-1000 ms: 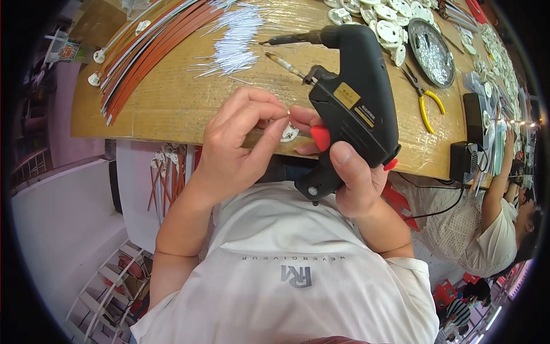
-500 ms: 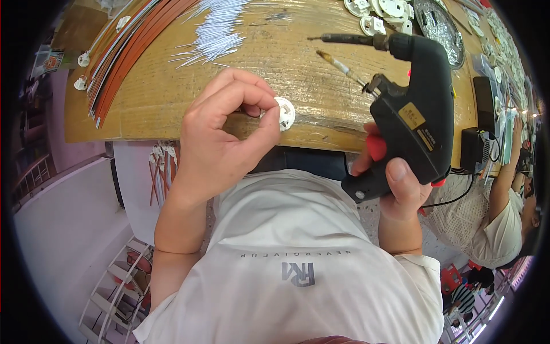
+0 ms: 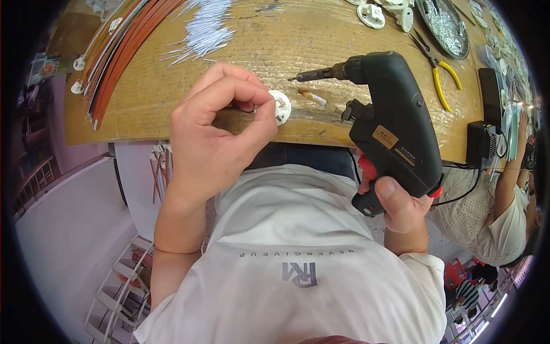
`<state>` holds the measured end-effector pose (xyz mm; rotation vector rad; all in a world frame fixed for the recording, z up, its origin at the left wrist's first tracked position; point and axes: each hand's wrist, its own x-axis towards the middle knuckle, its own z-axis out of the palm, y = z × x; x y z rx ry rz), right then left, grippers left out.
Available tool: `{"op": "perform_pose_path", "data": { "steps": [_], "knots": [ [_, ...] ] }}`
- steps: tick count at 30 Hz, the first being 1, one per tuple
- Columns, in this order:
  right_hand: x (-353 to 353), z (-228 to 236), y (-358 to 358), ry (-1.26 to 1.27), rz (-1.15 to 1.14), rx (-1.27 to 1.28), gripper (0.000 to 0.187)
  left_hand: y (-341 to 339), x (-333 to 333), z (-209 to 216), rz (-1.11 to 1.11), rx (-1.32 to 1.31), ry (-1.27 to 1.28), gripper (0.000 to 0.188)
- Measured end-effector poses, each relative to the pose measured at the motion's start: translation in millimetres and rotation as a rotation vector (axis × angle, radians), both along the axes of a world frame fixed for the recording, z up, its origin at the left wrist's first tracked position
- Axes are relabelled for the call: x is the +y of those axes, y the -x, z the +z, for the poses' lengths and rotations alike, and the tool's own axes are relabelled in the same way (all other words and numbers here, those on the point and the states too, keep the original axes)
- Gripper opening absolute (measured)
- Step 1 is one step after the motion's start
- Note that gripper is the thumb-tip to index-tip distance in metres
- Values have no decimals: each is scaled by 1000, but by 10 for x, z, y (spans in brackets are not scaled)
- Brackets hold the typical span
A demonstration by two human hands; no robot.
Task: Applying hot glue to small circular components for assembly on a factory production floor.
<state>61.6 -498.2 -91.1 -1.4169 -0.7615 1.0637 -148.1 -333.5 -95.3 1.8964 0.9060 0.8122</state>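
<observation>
My left hand is closed in a pinch at the left edge of a small round white plastic part, near the table's front edge. Its fingertips cover that edge, and I cannot make out whether a wire is also between them. My right hand is wrapped round the grip of a black soldering gun, with fingers by its red trigger. The gun's dark tip points left, above and slightly right of the white part, apart from it. Below the tip, a pale feed tube with a brown end also points left.
White wires lie in a pile at the far middle, beside brown-red strips. Yellow-handled pliers lie right, near a dark dish of silvery bits. White parts lie behind. Another person's arm is at right.
The soldering gun has moved left and nearer to me, its tip now closer to the white part. The pliers have come into sight behind it. My left hand keeps its pinch, shifted slightly left.
</observation>
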Motion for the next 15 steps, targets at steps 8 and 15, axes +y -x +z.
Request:
{"op": "perform_pose_path", "data": {
  "steps": [8, 15],
  "knots": [
    [20, 84, 19, -42, 13, 157, 48, 4, 2, 12, -12, -26, 40, 7],
    [18, 92, -2, 79, 58, 303, 45, -8, -4, 4, 14, -51, 52, 8]
  ]
}}
